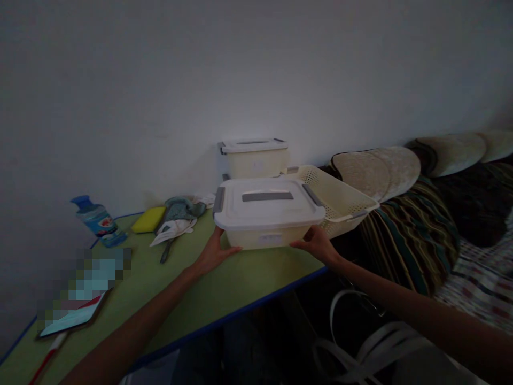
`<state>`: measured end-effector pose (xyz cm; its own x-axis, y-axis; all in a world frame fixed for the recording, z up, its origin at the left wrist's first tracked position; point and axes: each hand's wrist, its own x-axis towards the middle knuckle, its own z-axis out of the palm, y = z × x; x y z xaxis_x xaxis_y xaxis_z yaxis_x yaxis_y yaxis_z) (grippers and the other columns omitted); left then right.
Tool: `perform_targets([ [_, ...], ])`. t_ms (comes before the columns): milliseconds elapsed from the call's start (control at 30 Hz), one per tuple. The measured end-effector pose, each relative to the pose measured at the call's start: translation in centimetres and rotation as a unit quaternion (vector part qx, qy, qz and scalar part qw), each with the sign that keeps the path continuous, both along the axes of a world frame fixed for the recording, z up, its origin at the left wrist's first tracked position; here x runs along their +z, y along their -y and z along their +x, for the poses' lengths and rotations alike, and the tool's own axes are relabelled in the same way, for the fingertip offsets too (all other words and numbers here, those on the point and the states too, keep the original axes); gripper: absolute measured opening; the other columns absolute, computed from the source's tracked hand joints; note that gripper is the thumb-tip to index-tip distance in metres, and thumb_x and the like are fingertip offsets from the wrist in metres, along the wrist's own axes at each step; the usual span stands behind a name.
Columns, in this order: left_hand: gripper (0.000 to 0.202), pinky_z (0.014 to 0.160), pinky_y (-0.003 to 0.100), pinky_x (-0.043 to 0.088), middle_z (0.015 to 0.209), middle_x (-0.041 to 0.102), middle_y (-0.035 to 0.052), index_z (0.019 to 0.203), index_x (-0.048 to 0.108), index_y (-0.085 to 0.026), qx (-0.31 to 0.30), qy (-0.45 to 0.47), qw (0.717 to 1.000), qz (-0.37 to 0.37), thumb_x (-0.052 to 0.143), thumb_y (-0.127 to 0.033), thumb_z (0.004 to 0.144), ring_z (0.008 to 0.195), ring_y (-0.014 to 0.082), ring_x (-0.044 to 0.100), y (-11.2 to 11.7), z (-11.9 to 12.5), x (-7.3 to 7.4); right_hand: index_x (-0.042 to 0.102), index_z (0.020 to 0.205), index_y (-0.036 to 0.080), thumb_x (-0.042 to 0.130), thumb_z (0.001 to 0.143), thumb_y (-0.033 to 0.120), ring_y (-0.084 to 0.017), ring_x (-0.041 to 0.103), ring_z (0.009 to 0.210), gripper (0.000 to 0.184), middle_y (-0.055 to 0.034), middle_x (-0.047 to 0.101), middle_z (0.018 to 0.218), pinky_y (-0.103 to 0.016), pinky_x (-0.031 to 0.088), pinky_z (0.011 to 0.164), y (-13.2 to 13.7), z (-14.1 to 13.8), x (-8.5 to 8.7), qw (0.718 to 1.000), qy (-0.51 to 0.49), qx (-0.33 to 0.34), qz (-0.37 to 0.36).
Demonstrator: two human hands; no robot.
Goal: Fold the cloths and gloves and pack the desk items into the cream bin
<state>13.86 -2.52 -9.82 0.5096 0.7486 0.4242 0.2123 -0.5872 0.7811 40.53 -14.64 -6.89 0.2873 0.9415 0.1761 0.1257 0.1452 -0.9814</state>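
A cream plastic storage box with a white lid, grey side clips and a grey lid handle is between my two hands. My left hand grips its lower left corner, thumb along the front and fingers out of sight behind the side. At the lower right corner my right hand holds it the same way, thumb pointing inward. Whether the box rests on the green table or is slightly raised, I cannot tell. Behind it stands a similar lidded box. A cream perforated basket sits to the right, partly hidden by the front box.
Leftward on the green table are a blue bottle, a yellow sponge, crumpled cloths and a tablet-like screen, partly blurred. Right of the table is a striped sofa with cushions. White straps hang below its edge.
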Motion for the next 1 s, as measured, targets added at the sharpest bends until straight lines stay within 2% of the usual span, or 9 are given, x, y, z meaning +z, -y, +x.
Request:
perform_targets([
  [200,0.078,0.104,0.044,0.029,0.130,0.045,0.0122,0.123,0.032,-0.020,-0.010,0.059,0.997,-0.053,0.073,-0.036,0.059,0.123,0.0282,0.040,-0.6,-0.2,-1.8,0.058,0.087,0.016,0.078,0.043,0.020,-0.026,0.062,0.096,0.049,-0.0088,0.067,0.100,-0.045,0.046,0.089,-1.3,0.0,-1.6,1.000,0.008,0.002,-0.017],
  [400,0.083,0.107,0.045,0.024,0.134,0.041,0.0111,0.125,0.031,-0.023,-0.021,0.095,0.989,-0.112,0.076,-0.028,0.055,0.127,0.0279,0.035,-1.2,-0.4,-2.5,0.057,0.089,0.016,0.077,0.045,0.020,-0.025,0.062,0.094,0.049,-0.0090,0.067,0.100,-0.041,0.050,0.084,-1.9,-0.2,-2.4,0.999,0.024,0.007,-0.041],
  [567,0.080,0.103,0.046,0.032,0.129,0.047,0.0115,0.121,0.034,-0.020,-0.026,0.086,0.987,-0.136,0.076,-0.025,0.054,0.121,0.0288,0.043,-1.5,-0.4,-3.0,0.057,0.087,0.016,0.076,0.045,0.018,-0.024,0.064,0.087,0.046,-0.0081,0.068,0.095,-0.041,0.051,0.080,-2.2,-0.1,-2.8,0.997,0.039,0.010,-0.064],
  [667,0.074,0.103,0.048,0.030,0.124,0.050,0.0099,0.117,0.040,-0.019,-0.012,0.065,0.987,-0.146,0.077,-0.025,0.053,0.120,0.0310,0.043,-1.4,-0.6,-3.1,0.056,0.085,0.016,0.077,0.046,0.018,-0.024,0.064,0.087,0.044,-0.0076,0.068,0.094,-0.042,0.051,0.081,-2.3,0.0,-2.9,0.996,0.046,0.008,-0.073],
  [800,0.065,0.102,0.050,0.031,0.120,0.054,0.0066,0.110,0.047,-0.022,-0.002,0.045,0.987,-0.153,0.077,-0.026,0.052,0.118,0.0323,0.044,-1.2,-0.8,-2.7,0.053,0.084,0.018,0.077,0.048,0.020,-0.023,0.064,0.086,0.043,-0.0073,0.067,0.093,-0.042,0.050,0.082,-2.2,0.1,-2.9,0.996,0.048,0.005,-0.081],
  [1000,0.066,0.101,0.052,0.028,0.118,0.055,0.0121,0.107,0.050,-0.019,0.013,0.041,0.987,-0.157,0.079,-0.025,0.048,0.116,0.0345,0.045,-1.1,-0.7,-2.5,0.052,0.082,0.018,0.077,0.048,0.018,-0.023,0.064,0.083,0.042,-0.0064,0.068,0.087,-0.046,0.049,0.083,-2.2,0.4,-3.1,0.995,0.042,0.019,-0.087],
])
